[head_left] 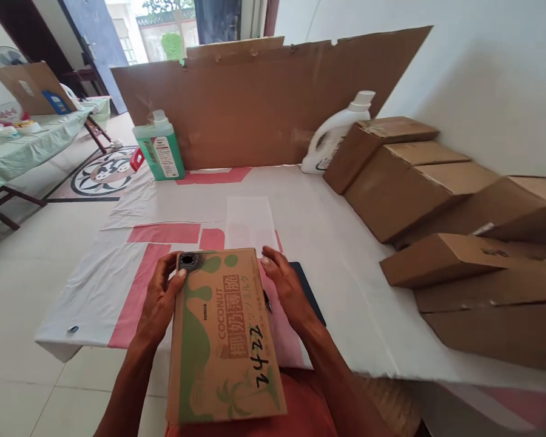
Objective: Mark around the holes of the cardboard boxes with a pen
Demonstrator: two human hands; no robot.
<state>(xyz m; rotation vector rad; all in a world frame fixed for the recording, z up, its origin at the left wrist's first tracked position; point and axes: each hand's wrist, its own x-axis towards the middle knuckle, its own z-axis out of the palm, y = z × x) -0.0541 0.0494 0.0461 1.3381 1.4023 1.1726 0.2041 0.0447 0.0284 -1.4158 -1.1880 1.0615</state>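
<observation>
evidently, the printed carton is in hand but not yet set down, held near six o'clock over the near edge of the cloth-covered table, its left corner pinched between thumb and fingers of the left hand. the right hand is loosely spread just beside the opposite edge, contact unclear; brown boxes sit from two to four o'clock, and whether the carton's contents have been handled cannot be told.
</observation>
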